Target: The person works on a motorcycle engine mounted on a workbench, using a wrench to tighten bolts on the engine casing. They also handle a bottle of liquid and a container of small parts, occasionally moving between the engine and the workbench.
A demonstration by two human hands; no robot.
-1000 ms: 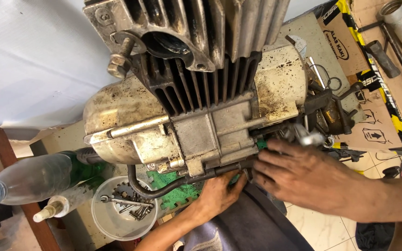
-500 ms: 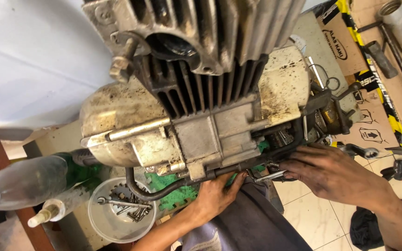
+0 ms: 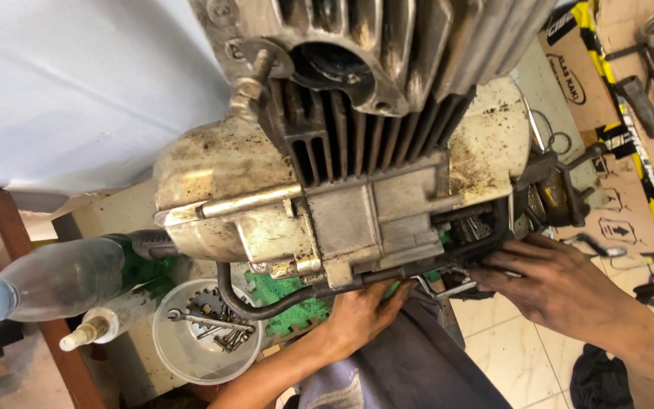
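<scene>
One grimy silver metal motorcycle engine (image 3: pixel 342 197) w/ black cooling fins fills the centre, seen from above. Two bare, oil-stained hands work at its near edge.

Left hand (image 3: pixel 361 314) comes up from near centre, palm pressed against the engine's underside, fingers curled up onto the bottom edge just by one black bent metal lever (image 3: pixel 266 303); whether it grips anything can't be told.

Right hand (image 3: pixel 562 284) comes in from near right, fingers stretched out flat & slightly spread, tips touching the dark open side of the engine at right. Nothing visibly pinched. One thin silver wrench (image 3: pixel 448 288) pokes out beneath those fingers, partly hidden.

Around: one round clear plastic tub (image 3: pixel 183 352) near left, holding one toothed sprocket plus several small silver tools, count unclear. Two clear plastic bottles lie at left: a big one w/ pale blue cap (image 3: pixel 47 276), a smaller one w/ cream nozzle (image 3: pixel 104 326). Green foam mat (image 3: pixel 289 291) under the engine. Flattened brown cardboard w/ yellow-black tape (image 3: pixel 622 129) far right, loose tools on it. White tiled floor (image 3: pixel 516 356) near right. The engine body blocks view of both hands' fingertips.
</scene>
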